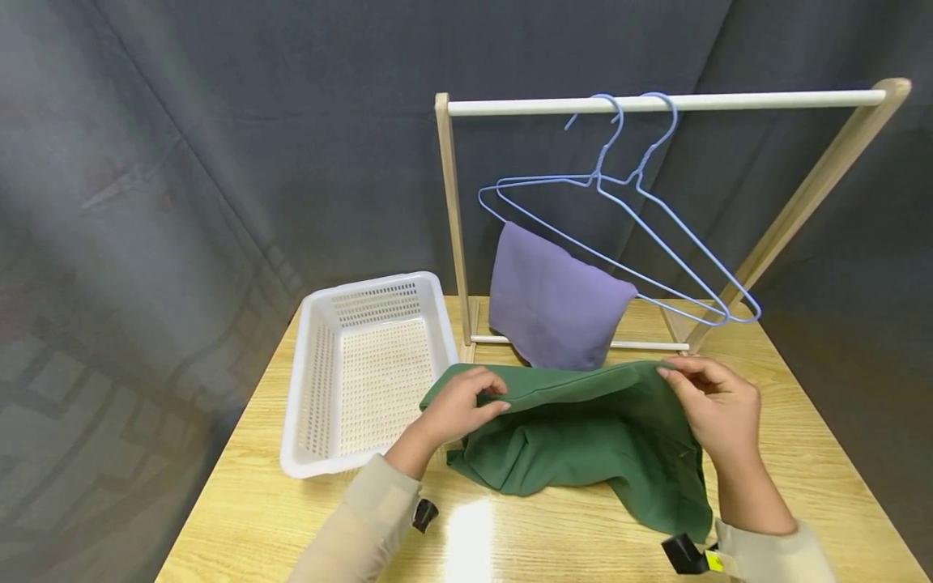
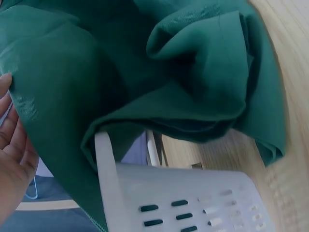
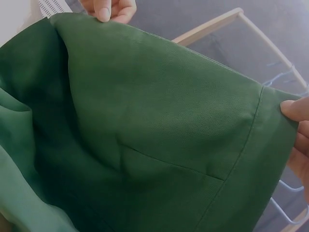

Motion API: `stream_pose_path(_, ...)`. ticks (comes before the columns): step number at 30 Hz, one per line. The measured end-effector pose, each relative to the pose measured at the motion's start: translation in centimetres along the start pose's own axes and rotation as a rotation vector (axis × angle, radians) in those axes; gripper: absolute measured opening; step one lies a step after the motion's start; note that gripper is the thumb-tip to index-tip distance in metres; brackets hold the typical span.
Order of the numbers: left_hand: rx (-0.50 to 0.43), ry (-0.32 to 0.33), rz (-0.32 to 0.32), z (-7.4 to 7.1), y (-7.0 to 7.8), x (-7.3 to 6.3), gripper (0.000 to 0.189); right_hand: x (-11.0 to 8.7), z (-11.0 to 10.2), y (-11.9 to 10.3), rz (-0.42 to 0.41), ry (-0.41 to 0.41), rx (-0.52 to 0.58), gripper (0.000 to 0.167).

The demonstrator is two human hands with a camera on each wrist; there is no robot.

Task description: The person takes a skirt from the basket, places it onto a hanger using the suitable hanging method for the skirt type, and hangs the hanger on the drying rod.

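Observation:
Between both hands a piece of green cloth (image 1: 576, 445) with stitched seams is held by its upper edge, and its lower part drapes in folds over the table. My left hand (image 1: 462, 405) pinches that edge toward the left end, thumb in front. At the other end, my right hand (image 1: 722, 413) pinches the corner between thumb and fingers. The right wrist view shows the edge stretched between the left hand (image 3: 111, 8) and the right hand (image 3: 299, 125). In the left wrist view the cloth (image 2: 58, 77) overlaps the white basket's rim (image 2: 107, 179).
A white perforated basket (image 1: 293, 405) stands left on the wooden table (image 1: 233, 502). Behind the cloth rises a wooden rack with a white rail (image 1: 773, 100). Two blue hangers (image 1: 602, 156) hang from it, and a purple cloth (image 1: 557, 300) is draped over a hanger's lower bar.

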State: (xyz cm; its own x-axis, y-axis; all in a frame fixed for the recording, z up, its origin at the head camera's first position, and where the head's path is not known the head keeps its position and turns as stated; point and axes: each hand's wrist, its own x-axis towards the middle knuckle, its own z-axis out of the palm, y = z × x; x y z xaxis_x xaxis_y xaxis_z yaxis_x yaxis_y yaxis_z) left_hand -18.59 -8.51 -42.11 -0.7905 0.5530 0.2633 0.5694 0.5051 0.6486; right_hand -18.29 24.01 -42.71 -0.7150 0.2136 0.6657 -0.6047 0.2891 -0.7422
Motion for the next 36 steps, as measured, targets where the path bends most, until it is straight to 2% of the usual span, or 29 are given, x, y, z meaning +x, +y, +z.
stream_pose_path(2, -0.011, -0.010, -0.003, 0.2, 0.2, 0.1, 0.013, -0.3, -0.5, 2.1, -0.008, 0.000, 0.001, 0.018)
stream_pose_path(5, -0.033, -0.023, -0.005, 0.4, 0.5, 0.3, 0.012, -0.6, -0.7, 3.4, 0.011, 0.004, 0.006, 0.019)
stream_pose_path(8, -0.027, -0.023, 0.006, 0.7, 0.7, 0.5, 0.011, -0.8, -0.7, 3.6, 0.013, -0.003, -0.028, 0.019)
stream_pose_path(13, -0.022, -0.016, 0.037, 1.1, 1.0, 0.8, 0.010, -1.1, -0.4, 3.7, 0.042, -0.022, -0.018, 0.019)
stream_pose_path(18, -0.026, -0.017, 0.043, 1.3, 1.5, 1.3, 0.011, -1.3, -0.4, 4.3, 0.072, -0.035, 0.056, 0.020)
stream_pose_path(27, -0.014, -0.001, 0.087, 1.7, 2.3, 2.7, 0.011, -1.9, -0.6, 6.1, 0.102, -0.077, 0.059, 0.022)
stream_pose_path(36, 0.038, -0.011, 0.121, 1.8, 2.9, 3.7, 0.009, -2.3, -0.1, 6.1, 0.098, -0.135, -0.025, 0.021)
